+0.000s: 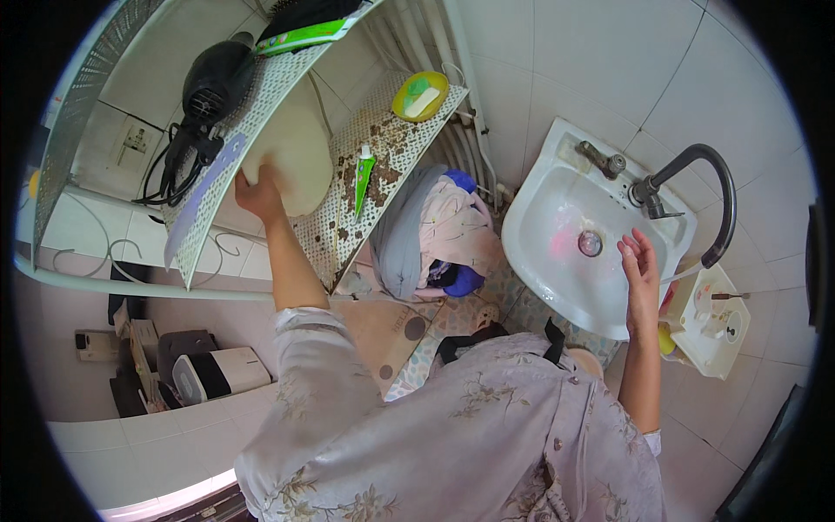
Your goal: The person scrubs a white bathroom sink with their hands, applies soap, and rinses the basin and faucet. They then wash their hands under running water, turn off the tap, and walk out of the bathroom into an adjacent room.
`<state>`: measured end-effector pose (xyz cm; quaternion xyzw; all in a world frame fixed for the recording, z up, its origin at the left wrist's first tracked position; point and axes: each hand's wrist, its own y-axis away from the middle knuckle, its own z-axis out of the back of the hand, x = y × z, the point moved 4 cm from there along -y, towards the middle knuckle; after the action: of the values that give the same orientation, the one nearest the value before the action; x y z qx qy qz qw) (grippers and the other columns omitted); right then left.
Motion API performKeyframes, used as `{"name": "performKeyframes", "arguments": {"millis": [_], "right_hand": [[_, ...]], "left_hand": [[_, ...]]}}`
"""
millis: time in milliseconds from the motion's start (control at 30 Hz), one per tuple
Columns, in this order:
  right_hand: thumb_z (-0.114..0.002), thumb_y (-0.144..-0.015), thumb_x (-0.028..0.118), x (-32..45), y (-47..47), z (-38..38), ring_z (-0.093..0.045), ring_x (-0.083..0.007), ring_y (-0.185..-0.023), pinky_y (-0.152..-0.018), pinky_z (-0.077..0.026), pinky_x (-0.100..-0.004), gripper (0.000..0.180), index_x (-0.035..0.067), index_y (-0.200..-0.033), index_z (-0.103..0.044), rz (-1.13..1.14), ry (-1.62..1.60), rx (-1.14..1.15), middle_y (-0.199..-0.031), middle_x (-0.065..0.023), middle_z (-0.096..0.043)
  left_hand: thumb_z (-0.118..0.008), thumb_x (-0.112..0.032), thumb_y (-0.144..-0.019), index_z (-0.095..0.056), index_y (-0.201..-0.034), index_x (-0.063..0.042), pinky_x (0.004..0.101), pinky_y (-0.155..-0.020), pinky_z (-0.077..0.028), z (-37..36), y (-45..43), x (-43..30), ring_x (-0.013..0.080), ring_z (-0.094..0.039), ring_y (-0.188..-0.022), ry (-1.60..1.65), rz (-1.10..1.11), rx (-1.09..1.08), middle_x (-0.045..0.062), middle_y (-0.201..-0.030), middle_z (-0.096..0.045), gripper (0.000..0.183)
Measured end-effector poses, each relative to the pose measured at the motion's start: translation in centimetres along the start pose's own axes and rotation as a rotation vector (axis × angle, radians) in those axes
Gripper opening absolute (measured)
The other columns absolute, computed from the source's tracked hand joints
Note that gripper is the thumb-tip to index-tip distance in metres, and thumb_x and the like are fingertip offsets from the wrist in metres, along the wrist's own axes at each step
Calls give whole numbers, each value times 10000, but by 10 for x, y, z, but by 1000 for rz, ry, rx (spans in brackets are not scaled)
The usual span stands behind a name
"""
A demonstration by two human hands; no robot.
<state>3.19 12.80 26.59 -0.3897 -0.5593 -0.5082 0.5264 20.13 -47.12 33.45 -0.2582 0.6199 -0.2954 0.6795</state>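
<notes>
My left hand (262, 196) reaches in between two perforated metal shelves and touches a pale cream, rounded flat object (297, 156); its fingers are partly hidden, so the grip cannot be made out. On the rusty lower shelf (313, 251) lies a green and white tube (364, 179), near a yellow soap dish (421, 96) with green and white soap bars. Over the right part of the white washbasin (535, 222), my right hand (639, 261) is raised with its fingers apart, holding nothing. Pinkish liquid lies around the basin's drain (590, 243).
A black hair dryer (218, 81) with its cord and a green box (303, 36) rest on the upper shelf. Clothes (453, 228) are heaped beneath the lower shelf. A dark curved faucet (714, 169) arches beside the basin, above a cream corner caddy (708, 326).
</notes>
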Motion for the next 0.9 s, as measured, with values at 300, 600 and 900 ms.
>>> {"name": "performKeyframes", "arguments": {"millis": [300,600,900], "right_hand": [[-577,-876,202,-36,1,0,-482,-164,-1095,-954,-350,-286,436,26,-1251,-444,-36,0,-1,-1163,-103,-524],[-582,-867,145,-36,1,-16,-517,-153,-1041,-909,-387,-272,370,35,-1206,-479,-21,-51,29,-1115,-93,-549],[-567,-868,114,-54,8,0,-517,-159,-1059,-912,-394,-272,336,36,-1187,-492,-9,-60,54,-1120,-105,-555]], "left_hand": [[-669,-182,-710,-581,-1000,10,398,-775,-458,22,39,9,355,-573,-878,-459,67,-272,159,-969,-618,359],[-665,-189,-711,-347,-1281,41,467,-987,-273,-2,149,-31,380,-402,-1130,-225,-71,170,246,-1252,-367,692],[-544,-34,-797,-619,-1013,16,388,-694,-459,-38,167,-42,321,-561,-732,-534,-83,536,153,-806,-589,234]]}}
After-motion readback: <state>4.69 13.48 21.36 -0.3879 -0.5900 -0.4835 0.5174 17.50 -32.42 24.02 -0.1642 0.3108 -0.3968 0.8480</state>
